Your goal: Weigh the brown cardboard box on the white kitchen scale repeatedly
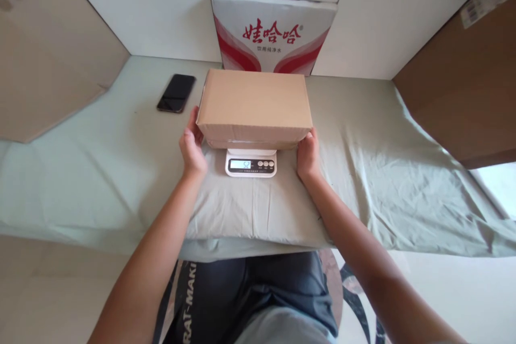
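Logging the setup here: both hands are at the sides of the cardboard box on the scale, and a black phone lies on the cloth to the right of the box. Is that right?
Not quite. The black phone lies on the cloth to the left of the cardboard box, as the head view shows. The rest holds: the left hand and right hand are at the box's sides, on the scale.
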A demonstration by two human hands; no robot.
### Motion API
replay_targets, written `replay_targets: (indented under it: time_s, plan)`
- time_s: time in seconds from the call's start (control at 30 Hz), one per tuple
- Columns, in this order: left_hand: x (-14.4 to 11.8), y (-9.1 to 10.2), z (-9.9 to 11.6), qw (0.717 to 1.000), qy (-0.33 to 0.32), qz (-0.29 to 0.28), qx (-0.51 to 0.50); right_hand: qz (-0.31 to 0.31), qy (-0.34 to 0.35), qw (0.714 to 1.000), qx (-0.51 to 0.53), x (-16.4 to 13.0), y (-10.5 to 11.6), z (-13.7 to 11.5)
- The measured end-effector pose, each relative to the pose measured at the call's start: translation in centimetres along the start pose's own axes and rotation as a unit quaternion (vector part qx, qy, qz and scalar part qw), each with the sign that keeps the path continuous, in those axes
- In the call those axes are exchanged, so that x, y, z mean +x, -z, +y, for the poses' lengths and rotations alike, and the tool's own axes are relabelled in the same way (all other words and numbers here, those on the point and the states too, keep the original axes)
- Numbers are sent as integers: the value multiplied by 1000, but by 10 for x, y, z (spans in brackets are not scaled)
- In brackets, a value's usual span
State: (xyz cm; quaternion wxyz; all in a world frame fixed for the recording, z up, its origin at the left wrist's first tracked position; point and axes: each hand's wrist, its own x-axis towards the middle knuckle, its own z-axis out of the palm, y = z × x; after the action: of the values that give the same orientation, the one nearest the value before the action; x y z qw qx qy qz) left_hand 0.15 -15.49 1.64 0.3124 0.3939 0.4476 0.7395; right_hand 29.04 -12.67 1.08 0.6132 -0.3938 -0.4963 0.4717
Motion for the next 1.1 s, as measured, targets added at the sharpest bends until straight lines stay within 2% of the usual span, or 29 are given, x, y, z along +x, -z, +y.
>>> replay_targets:
  time_s: [0.23, 0.4, 0.8, 1.0, 1.1]
  plan:
    - [-2, -4, 3, 1000, -23, -8, -16, 18, -10, 1000, 12, 12, 2, 6]
    - [-2, -5, -3, 1000, -17, 2, 5, 18, -14, 1000, -2, 18, 4, 6]
    - [2, -4, -10, 999, -24, 6, 27, 6, -26, 1000, -1, 21, 4, 6]
    - [5, -4, -13, 1000, -27, -6, 4, 4, -19, 1000, -11, 20, 5, 5]
    - [6, -4, -13, 1000, -13, 11, 1, 0, -14, 1000, -13, 20, 5, 4]
